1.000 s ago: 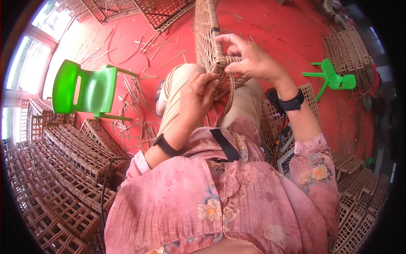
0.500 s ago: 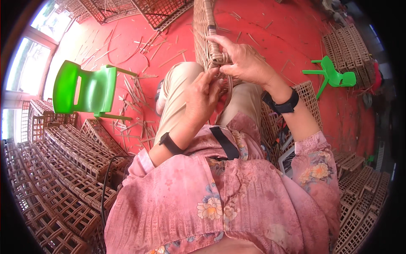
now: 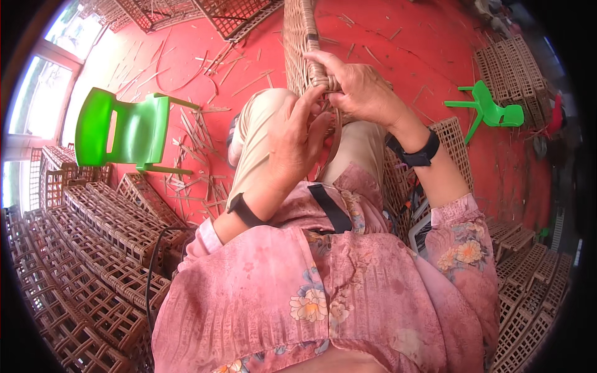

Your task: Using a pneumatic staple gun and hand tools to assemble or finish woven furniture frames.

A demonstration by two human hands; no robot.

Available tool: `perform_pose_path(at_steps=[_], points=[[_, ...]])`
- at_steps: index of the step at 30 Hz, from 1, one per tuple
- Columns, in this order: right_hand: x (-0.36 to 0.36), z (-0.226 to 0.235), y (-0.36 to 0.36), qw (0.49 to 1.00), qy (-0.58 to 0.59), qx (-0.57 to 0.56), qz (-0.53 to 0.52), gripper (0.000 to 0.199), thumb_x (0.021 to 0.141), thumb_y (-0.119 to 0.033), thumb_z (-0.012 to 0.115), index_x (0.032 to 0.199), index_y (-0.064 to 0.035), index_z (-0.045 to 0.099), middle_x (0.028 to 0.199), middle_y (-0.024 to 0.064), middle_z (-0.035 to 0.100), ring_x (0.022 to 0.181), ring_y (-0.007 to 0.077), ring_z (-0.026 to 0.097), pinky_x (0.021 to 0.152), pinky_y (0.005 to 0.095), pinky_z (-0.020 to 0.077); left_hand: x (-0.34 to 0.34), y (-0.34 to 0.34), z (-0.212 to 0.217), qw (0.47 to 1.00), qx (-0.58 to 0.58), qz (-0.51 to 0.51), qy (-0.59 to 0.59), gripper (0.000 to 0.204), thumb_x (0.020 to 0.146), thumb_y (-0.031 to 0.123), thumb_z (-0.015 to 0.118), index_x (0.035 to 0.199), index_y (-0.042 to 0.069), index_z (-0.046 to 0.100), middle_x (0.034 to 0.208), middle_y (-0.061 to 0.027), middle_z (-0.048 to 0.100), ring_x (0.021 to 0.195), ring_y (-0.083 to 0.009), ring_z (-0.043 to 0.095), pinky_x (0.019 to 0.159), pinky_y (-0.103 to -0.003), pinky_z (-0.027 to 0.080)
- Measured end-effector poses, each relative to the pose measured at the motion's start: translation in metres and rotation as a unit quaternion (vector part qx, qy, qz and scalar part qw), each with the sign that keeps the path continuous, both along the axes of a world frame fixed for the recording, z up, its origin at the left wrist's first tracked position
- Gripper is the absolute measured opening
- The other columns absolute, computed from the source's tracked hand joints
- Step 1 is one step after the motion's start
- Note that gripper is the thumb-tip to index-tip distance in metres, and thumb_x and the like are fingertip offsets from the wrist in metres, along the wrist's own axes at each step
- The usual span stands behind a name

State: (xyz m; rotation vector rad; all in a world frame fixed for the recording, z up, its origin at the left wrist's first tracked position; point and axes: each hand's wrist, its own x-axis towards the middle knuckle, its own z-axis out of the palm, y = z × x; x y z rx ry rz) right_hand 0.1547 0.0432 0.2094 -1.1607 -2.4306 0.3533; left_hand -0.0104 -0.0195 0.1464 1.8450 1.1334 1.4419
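A woven rattan basket piece [image 3: 300, 46] stands on edge, its rim end reaching back to me between my knees. My right hand [image 3: 367, 93] is closed around the rim's near corner, the index finger stretched along the top and the thumb at its near end. Close by on the left, my left hand [image 3: 292, 140] has its bent fingers at the underside of that corner, the index fingertip touching it. A thin rattan strand [image 3: 336, 140] hangs in a curve below the corner, beside my left hand. What lies between the left fingers is hidden.
Green plastic chairs stand left [image 3: 134, 130] and right [image 3: 488, 109] on the red floor [image 3: 404, 50]. Cut rattan scraps [image 3: 199, 137] litter the floor. Woven baskets are stacked at left [image 3: 112, 230] and right [image 3: 528, 273], with another basket [image 3: 454, 149] beside my right leg.
My left hand's index finger has reached up to the corner, and its thumb has moved a little apart from it. The right hand keeps its hold on the rim.
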Motion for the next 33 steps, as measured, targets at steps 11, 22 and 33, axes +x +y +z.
perform_pose_path(at_steps=[11,22,33], points=[[-0.005,0.005,-0.008,0.997,0.039,-0.024,-0.065,0.07,0.072,-0.001,0.068,0.136,-0.008,0.042,0.098,0.0186,0.069,0.089,0.0397,0.066,0.078,0.0481,0.0526,-0.015,0.057,0.05,0.958,0.06,-0.053,0.275,0.023,0.087,0.022,0.062,0.106,0.012,0.067,0.085,-0.0109,0.068,0.076,-0.0334,0.066,0.064,-0.043,0.051],[-0.004,0.003,-0.006,0.99,0.077,-0.083,-0.089,0.072,0.072,0.001,0.066,0.138,-0.0086,0.041,0.094,0.0216,0.069,0.086,0.0346,0.069,0.075,0.0434,0.0538,-0.021,0.074,0.053,0.948,0.052,-0.114,0.293,0.021,0.086,0.025,0.061,0.101,0.011,0.067,0.078,-0.0132,0.069,0.073,-0.0338,0.066,0.064,-0.043,0.051],[0.006,0.027,0.01,0.894,0.167,-0.416,-0.019,0.09,0.073,0.009,0.058,0.153,-0.01,0.022,0.104,0.0125,0.066,0.078,0.0117,0.06,0.065,0.0277,0.05,-0.017,0.041,0.023,0.997,-0.049,-0.061,-0.02,0.019,0.09,0.015,0.068,0.103,0.003,0.065,0.067,-0.0053,0.057,0.062,-0.0107,0.052,0.059,-0.027,0.045]])
